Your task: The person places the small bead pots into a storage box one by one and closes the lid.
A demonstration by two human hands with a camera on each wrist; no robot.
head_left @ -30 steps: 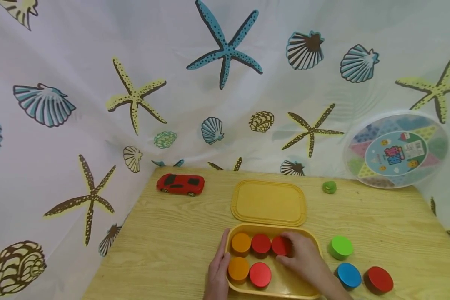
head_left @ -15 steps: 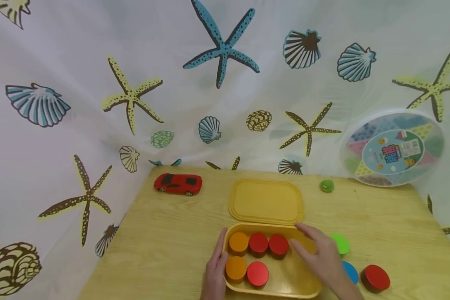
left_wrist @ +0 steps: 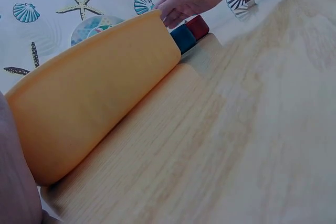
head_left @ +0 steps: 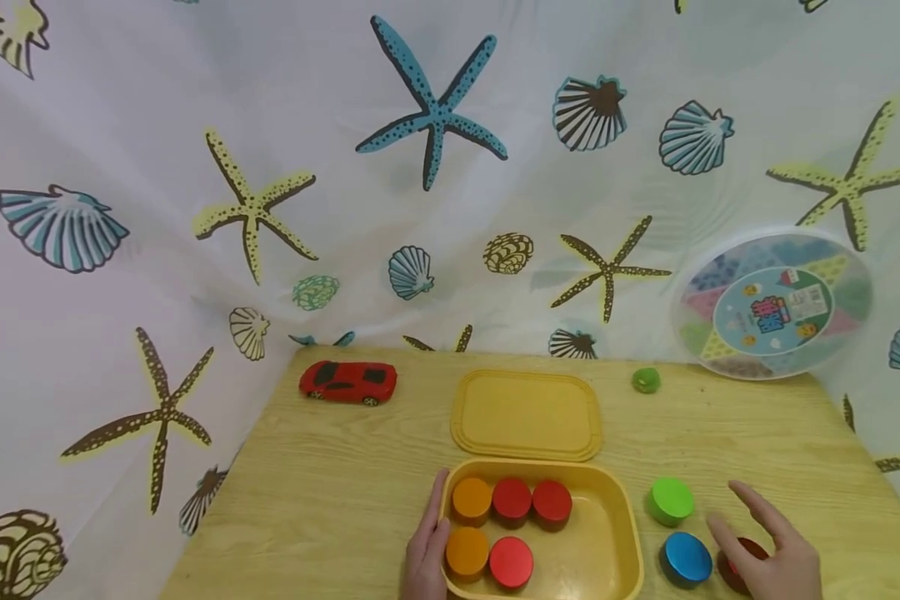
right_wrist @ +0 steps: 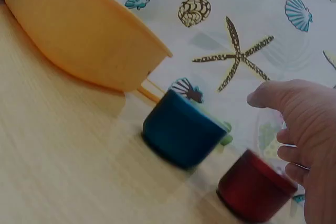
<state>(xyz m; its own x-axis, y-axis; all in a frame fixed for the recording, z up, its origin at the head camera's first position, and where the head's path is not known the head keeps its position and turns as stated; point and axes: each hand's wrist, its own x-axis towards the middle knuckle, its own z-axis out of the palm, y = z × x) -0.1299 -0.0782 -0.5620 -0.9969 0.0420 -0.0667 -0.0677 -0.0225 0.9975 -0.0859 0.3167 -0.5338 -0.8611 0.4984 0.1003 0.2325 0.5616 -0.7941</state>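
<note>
A yellow open box (head_left: 594,533) holds two orange round blocks (head_left: 472,498) and three red ones (head_left: 552,502) in its left and middle parts. My left hand (head_left: 423,550) rests against the box's left end, fingers straight along the outside and thumb at the rim. Right of the box stand a green round block (head_left: 671,501), a blue one (head_left: 686,559) and a red one (right_wrist: 257,187). Over that red block my right hand (head_left: 780,554) hovers, thumb and forefinger spread apart with nothing held. It partly hides the block in the head view.
Behind the box lies a flat yellow lid (head_left: 527,415). A red toy car (head_left: 348,382) stands at the back left of the wooden table (head_left: 307,500). A small green object (head_left: 646,381) and a round clear case (head_left: 772,307) are at the back right, against the patterned curtain.
My right hand has let go of a red block in the box's upper row and moved right, out of the box, to the red block outside. My left hand stays at the box.
</note>
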